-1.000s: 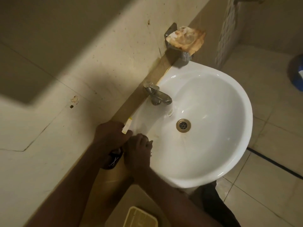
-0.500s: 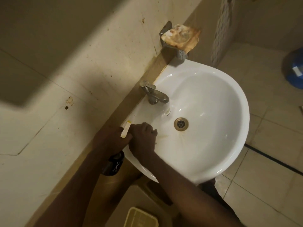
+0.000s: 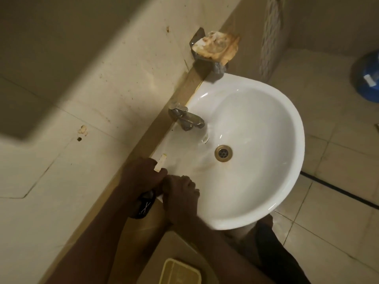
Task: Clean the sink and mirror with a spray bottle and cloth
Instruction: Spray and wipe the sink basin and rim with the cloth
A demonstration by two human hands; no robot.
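Note:
A white sink point(image 3: 295, 160) hangs on the tiled wall, with a brass drain point(image 3: 223, 153) and a metal faucet point(image 3: 186, 117). My left hand point(image 3: 141, 177) is closed around a dark spray bottle point(image 3: 144, 207) at the sink's near left corner. The bottle's cream nozzle point(image 3: 160, 166) sticks out above my fingers, over the rim. My right hand point(image 3: 180, 193) rests on the sink rim right beside the left hand, fingers curled, with nothing visible in it. No cloth or mirror is in view.
A stained soap dish point(image 3: 217, 48) is fixed to the wall above the sink's far end. A blue bucket point(image 3: 369, 78) stands on the floor at the right edge. A yellow container point(image 3: 180, 272) sits below the sink near my legs.
My right hand has drawn back a little along the rim toward me. My left hand still holds the bottle in the same spot.

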